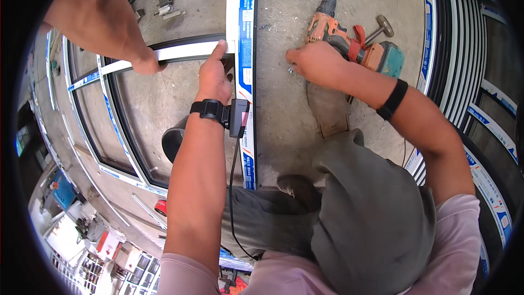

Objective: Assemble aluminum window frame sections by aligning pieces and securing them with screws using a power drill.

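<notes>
My left hand (214,79) grips the white crossbar (185,51) of a metal window frame close to its joint with a long upright bar (246,33) covered in blue-and-white film. The thumb lies along the crossbar, and the other fingers curl beneath it. Low over the concrete floor, my right hand (319,63) is closed with its fingertips together. A tiny shiny piece (290,70) shows at those fingertips, too small to name. Just beyond this hand lies an orange cordless drill (325,27) with a teal battery. Another person's hand (147,63) rests on the same crossbar further left.
A hammer (383,26) lies beside the drill, its handle by a red strap (357,43). Film-covered frames (469,33) stand along the right. Small metal parts (168,8) lie on the floor at the far left. A red tape measure (161,207) is at the lower left.
</notes>
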Demonstrator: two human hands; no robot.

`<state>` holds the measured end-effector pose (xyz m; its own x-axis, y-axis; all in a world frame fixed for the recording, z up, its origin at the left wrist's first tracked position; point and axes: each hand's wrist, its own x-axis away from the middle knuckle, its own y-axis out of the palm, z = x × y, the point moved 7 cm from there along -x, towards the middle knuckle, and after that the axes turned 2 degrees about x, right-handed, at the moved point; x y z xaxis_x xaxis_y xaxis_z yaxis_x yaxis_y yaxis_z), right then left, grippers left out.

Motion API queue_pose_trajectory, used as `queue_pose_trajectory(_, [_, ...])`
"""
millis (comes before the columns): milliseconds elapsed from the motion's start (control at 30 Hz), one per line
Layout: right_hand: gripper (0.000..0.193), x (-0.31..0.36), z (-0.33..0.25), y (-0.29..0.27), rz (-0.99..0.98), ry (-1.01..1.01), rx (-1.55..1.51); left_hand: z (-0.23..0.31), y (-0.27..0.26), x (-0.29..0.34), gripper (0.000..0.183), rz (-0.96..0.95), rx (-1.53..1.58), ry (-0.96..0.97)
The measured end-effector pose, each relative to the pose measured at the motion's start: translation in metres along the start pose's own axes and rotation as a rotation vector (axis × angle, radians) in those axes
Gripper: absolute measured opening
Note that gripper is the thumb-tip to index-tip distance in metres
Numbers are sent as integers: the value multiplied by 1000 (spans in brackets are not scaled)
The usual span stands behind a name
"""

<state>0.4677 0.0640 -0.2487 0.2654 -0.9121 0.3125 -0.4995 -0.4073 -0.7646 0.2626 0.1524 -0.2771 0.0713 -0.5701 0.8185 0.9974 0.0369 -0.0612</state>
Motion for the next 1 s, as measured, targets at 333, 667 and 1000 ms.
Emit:
queue_pose_trajectory(333, [12, -30, -3, 20, 171, -267, 272, -4, 27, 9, 41, -134, 219, -33])
queue_pose_trajectory(667, [22, -45, 27, 46, 355, 413, -913, -5, 18, -3, 37, -154, 201, 21])
queue_pose_trajectory(1000, [19, -49, 14, 37, 235, 304, -586, -2, 20, 3, 36, -107, 187, 25])
